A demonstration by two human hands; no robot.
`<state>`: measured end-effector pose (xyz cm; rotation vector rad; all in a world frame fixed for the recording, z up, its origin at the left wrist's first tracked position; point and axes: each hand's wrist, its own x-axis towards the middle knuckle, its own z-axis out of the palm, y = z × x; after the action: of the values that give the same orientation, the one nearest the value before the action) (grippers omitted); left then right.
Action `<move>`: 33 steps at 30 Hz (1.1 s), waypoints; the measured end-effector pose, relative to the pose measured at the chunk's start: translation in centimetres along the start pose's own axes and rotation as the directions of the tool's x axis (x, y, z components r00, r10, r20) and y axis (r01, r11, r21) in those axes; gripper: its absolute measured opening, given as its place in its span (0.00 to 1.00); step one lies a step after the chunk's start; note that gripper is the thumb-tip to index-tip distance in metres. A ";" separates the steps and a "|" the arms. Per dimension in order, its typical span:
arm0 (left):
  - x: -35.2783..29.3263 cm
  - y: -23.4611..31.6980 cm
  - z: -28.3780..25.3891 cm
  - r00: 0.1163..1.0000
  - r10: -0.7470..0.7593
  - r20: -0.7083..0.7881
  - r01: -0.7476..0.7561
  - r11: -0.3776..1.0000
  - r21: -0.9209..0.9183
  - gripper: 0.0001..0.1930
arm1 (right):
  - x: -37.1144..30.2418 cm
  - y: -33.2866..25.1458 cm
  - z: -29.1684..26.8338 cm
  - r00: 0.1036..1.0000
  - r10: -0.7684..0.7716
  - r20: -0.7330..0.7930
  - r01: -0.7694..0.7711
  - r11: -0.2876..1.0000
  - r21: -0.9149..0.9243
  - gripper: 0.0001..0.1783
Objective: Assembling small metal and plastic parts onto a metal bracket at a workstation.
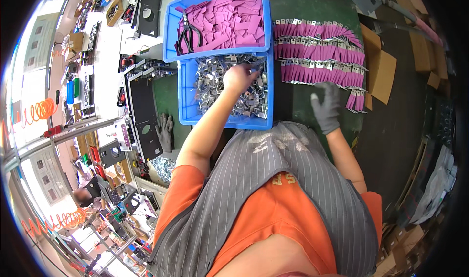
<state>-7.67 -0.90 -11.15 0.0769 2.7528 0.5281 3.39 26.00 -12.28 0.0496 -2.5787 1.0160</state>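
Note:
My bare left hand (pixel 238 79) reaches into a blue bin (pixel 188 112) of small bent metal brackets (pixel 209 92). Its fingers are curled among the brackets, and what they pinch, if anything, I cannot make out. On my right hand (pixel 326 110) is a grey glove; it hovers over the green table with its thumb apart from the fingers, holding nothing visible. Just beyond it, metal pieces with pink strips (pixel 320 51) lie in three long overlapping rows. A shorter group of the same pieces (pixel 356 101) lies to its right.
A second blue bin (pixel 169 30) behind the first holds pink strips (pixel 229 20) and black-handled pliers (pixel 189 35). An empty grey glove (pixel 165 132) lies at left by black panels (pixel 141 111). Cardboard (pixel 382 74) stands beyond the rows. Farther left, a person sits among benches.

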 end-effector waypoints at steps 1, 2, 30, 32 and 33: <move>0.1 -0.4 0.5 1.000 0.000 -0.007 0.000 1.000 -0.002 0.18 | 0.9 -1.3 0.3 0.999 -0.033 0.009 0.033 0.998 0.058 0.18; 0.1 -0.6 0.8 0.999 0.001 -0.045 -0.003 0.999 -0.038 0.17 | 1.5 -2.4 0.6 0.999 -0.041 0.033 0.036 0.990 0.136 0.17; 4.3 5.8 -10.0 0.840 0.308 -0.448 -0.328 0.944 0.034 0.13 | 3.5 -11.0 2.0 0.612 -0.215 0.761 -0.240 0.866 0.438 0.29; 6.2 6.6 -9.4 0.928 0.200 -0.315 -0.116 0.957 0.267 0.14 | 3.5 -11.0 1.4 0.539 -0.187 0.822 -0.313 0.861 0.401 0.32; 6.6 6.7 -9.3 0.926 0.206 -0.317 -0.121 0.956 0.268 0.14 | 3.1 -10.5 1.4 0.544 -0.185 0.819 -0.311 0.861 0.401 0.32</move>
<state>-17.08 2.81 -2.63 0.3062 3.1625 0.2568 1.73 17.64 -5.33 0.7851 -2.9926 2.1190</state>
